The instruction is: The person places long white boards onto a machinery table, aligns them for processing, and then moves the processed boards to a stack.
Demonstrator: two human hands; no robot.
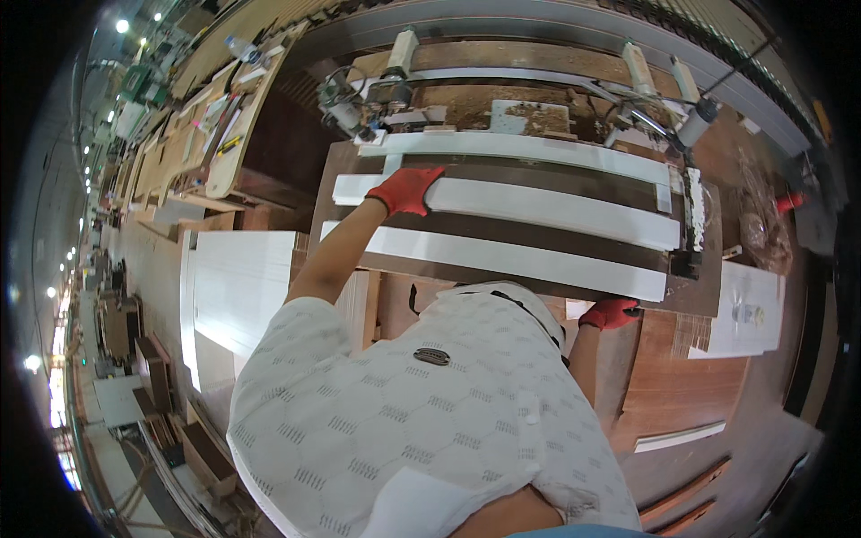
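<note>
1. Desk, dark brown top, at the person's front. Bears the white planks flat and roughly parallel, probably so each can be reached and aligned.
2. Panel stack, white-faced, left of the desk; apparently stored within easy reach.
3. Shirt, white, with repeated small printed marks, not legible.
4. Far plank, white, on the desk's far side, near the machine heads; this position seems meant to set it square to them.
5. Middle plank, white, under the left hand, between its two neighbours. No label can be made out on it.
6. Near plank, white, along the desk's near edge. No readable marking.
7. Machine heads, two: left and right, metal, at the far corners; presumably for pressing or locating work.
8. Short crosspieces, two, white: left and right, set crosswise at the far plank's ends, likely as joining members.
9. Left hand, gloved red, laid across the middle plank near its left end, probably steadying it; how firmly it closes, cannot tell.
10. Right hand, gloved red, just beside the near plank's right end; finger spread and any hold, cannot tell.
11. Badge, dark oval, on the shirt; lettering too small to read.
</note>
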